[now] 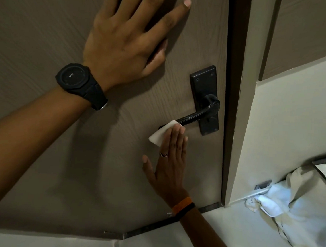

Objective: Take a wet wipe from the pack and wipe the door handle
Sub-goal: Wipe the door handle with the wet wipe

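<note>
Brown wood-grain door [62,156] fills most of the view, with a pale wall [282,129] and crumpled cloth [295,206] off to the right beside its frame. Spread wide, the left hand [124,44] lies flat against the door above the black door handle [196,113], a black watch [79,83] on its wrist. With fingers straight and together, the right hand [170,161] presses a folded white wet wipe [163,132] against the free end of the lever, a ring [163,154] on one finger.
</note>
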`<action>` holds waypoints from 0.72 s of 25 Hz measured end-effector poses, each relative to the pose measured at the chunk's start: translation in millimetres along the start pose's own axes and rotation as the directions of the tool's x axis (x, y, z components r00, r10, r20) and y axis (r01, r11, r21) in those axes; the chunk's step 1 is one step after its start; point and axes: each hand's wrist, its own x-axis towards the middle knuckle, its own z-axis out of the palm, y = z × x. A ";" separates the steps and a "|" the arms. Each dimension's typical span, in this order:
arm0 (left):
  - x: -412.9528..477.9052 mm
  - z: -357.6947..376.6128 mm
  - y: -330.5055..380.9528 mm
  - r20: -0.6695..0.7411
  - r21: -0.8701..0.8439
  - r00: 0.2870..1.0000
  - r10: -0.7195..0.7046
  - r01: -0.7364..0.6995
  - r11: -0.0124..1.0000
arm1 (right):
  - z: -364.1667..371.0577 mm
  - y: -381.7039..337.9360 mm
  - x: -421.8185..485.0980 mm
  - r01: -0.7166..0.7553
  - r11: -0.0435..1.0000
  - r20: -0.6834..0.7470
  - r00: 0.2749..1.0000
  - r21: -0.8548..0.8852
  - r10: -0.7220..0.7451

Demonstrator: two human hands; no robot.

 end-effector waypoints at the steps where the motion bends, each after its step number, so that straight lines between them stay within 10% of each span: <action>1: -0.5 -0.1 -0.5 -0.005 -0.004 1.000 -0.002 0.002 1.000 | -1.1 2.5 0.2 0.008 1.000 -0.006 1.000 -0.005 -0.008; 18: -2.0 -1.2 1.6 -0.050 0.014 0.999 0.011 -0.011 1.000 | -18.4 33.7 43.6 -0.164 0.975 -0.237 0.952 0.149 0.196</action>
